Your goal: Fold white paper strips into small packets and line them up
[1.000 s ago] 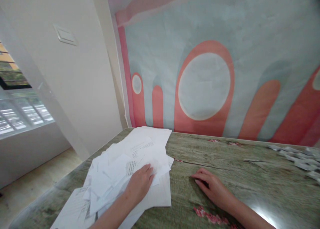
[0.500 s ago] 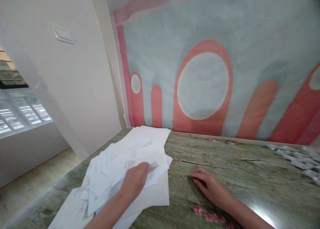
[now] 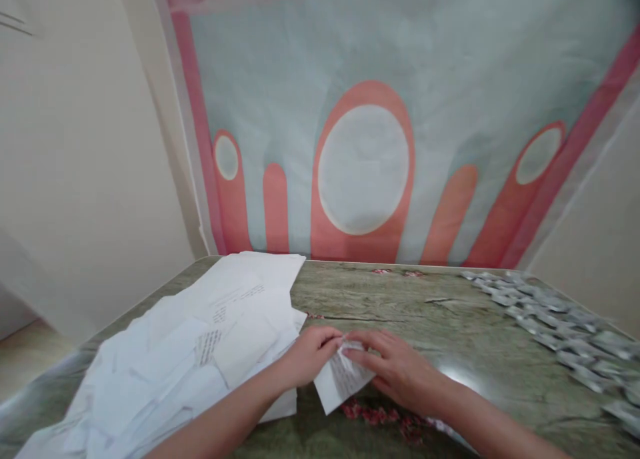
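Between my two hands is a small piece of white paper (image 3: 341,381) with printed text, held just above the table in front of me. My left hand (image 3: 313,353) is closed on its upper left edge, fingers pinched together. From the other side my right hand (image 3: 393,365) grips its upper right part with thumb and fingers. Left of my hands lies a spread pile of white paper sheets (image 3: 200,325), some whole and some in smaller pieces, a few with printed lines. My left forearm crosses the front of this pile.
On the right side of the wood-patterned table (image 3: 390,299) many small folded grey-white paper pieces (image 3: 565,332) lie in a long band. A wall with a painted blue-grey and coral covering (image 3: 280,79) stands behind the table's far edge. A plain wall (image 3: 85,145) rises at left.
My left hand has left the pile with a small paper and moved right. My right hand has come up from the table to hold it too. The view has turned right.
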Demonstrator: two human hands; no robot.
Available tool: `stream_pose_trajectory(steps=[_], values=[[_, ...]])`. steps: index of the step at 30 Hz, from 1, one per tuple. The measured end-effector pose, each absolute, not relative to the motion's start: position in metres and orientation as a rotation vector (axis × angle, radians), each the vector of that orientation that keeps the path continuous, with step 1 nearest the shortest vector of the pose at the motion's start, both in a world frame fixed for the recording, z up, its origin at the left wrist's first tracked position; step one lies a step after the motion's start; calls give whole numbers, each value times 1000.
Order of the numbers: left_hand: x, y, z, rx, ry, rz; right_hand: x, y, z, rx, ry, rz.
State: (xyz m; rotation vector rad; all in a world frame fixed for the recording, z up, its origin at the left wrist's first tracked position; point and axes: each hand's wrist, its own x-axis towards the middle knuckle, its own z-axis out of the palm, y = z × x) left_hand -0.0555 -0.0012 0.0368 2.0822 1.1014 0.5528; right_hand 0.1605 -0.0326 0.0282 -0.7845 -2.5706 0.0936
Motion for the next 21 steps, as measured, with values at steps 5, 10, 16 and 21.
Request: stream_pose_trajectory(steps=[5, 10, 16, 21], values=[[-34, 6, 22, 2160, 1091, 569, 188, -39, 3, -885, -2495, -104], [-23, -13, 27, 2326, 994, 649, 200, -33, -8, -1012, -2398, -13], [-24, -26, 21, 2390, 949, 539, 205, -29, -15, -1064, -2401, 109], [-26, -20, 11, 2427, 977, 596, 204, -30, -17, -1060, -2398, 138]])
